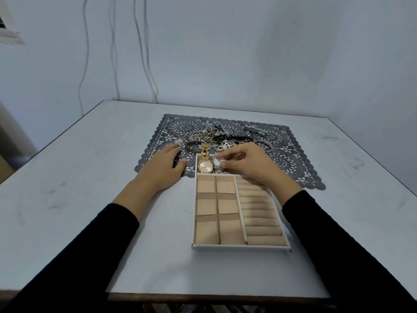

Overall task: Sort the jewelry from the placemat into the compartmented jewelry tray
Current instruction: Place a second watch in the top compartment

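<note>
The sorting is barely starting: the right hand (246,163) is pinching a silver watch (217,164) in the tray's (239,246) far compartment beside a gold watch (205,166), while the left hand (164,166) is resting flat with loose fingers on the placemat (293,168), where the pile (214,134) is waiting.

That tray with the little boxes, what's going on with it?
A person is sorting jewelry into the tray. The right hand pinches a silver watch in the tray's far section, beside a gold watch already lying there. The left hand rests on the placemat next to the tray. The square boxes and the ring rolls hold nothing yet, and a pile of rings and bracelets waits on the placemat.
</note>
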{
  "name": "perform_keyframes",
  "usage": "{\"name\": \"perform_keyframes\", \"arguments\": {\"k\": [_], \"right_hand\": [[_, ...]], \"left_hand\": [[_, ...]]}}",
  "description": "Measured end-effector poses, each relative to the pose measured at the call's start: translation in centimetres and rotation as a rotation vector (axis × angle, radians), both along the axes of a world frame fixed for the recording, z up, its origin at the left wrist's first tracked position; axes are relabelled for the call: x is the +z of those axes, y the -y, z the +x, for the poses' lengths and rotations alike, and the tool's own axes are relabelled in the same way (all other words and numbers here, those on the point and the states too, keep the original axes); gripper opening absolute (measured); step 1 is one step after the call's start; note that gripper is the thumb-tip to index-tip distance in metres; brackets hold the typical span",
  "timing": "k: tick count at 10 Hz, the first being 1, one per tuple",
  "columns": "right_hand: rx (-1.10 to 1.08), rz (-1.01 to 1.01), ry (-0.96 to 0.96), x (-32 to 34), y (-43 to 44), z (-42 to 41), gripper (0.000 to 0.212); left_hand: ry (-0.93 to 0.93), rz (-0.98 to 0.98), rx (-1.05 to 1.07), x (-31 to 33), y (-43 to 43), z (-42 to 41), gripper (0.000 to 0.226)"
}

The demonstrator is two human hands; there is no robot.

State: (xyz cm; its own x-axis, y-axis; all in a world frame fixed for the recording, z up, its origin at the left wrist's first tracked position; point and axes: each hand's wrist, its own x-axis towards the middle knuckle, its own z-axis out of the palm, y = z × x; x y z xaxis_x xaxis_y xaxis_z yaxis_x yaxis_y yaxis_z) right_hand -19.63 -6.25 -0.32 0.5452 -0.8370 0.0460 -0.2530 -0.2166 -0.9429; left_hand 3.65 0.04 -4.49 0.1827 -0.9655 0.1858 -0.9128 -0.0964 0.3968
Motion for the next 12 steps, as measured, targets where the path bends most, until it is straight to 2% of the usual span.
{"name": "perform_keyframes", "arguments": {"k": [2, 6, 7, 9, 11, 12], "right_hand": [[-0.024, -0.057, -0.061, 0.1, -0.1, 0.1, 0.019], [0.003, -0.036, -0.033, 0.6, 0.1, -0.3, 0.021], [-0.044, -0.211, -0.169, 0.8, 0.9, -0.7, 0.020], [-0.116, -0.163, -0.018, 0.8, 2.6, -1.9, 0.016], [-0.187, -0.180, 0.051, 0.8, 5.1, -2.1, 0.015], [-0.196, -0.209, -0.009, 0.1, 6.9, -1.9, 0.015]], "left_hand": [[0.005, -0.008, -0.003, 0.0, -0.1, -0.1, 0.053], [-0.007, -0.005, -0.002, -0.1, 0.1, 0.1, 0.054], [-0.003, -0.010, -0.007, 0.0, 0.0, 0.0, 0.054], [-0.042, -0.118, -0.001, 0.8, 0.4, 0.1, 0.048], [-0.067, -0.213, -0.067, 1.5, 2.4, 0.4, 0.035], [-0.061, -0.196, -0.136, 1.5, 4.0, 0.6, 0.034]]}}
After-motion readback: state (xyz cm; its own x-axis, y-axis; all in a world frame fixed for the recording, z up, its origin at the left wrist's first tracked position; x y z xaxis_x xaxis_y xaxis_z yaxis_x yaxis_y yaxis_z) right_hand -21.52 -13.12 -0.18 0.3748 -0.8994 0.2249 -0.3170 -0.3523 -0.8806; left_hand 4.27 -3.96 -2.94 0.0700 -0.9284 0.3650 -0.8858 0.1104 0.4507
